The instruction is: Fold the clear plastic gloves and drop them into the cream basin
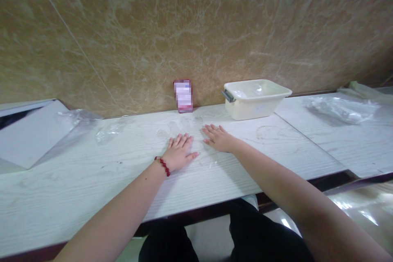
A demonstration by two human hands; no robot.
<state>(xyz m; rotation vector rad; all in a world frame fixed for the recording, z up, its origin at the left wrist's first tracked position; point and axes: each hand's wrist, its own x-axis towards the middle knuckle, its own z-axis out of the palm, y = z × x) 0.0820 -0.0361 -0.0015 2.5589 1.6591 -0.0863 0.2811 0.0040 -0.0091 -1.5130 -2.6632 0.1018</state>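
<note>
My left hand [179, 152] lies palm down on the pale wood-grain table [196, 188], fingers spread, holding nothing. A bracelet of red beads [162, 166] circles its wrist. To its right, my right hand [218, 138] also rests flat on the tabletop, open and bare, a small gap between the two. Beyond them a phone-like object [183, 96], blurred and red-edged, leans upright on the wall. Behind and right of my right hand stands a cream plastic bin [254, 108] with a grey handle; clear plastic shows inside it.
A white box [33, 135] sits at the far left beside crumpled clear plastic [81, 118]. Another clear bag [344, 108] lies at the right, past a seam in the tabletop. The brown marble wall [138, 49] runs along the back edge; the front edge is near my legs.
</note>
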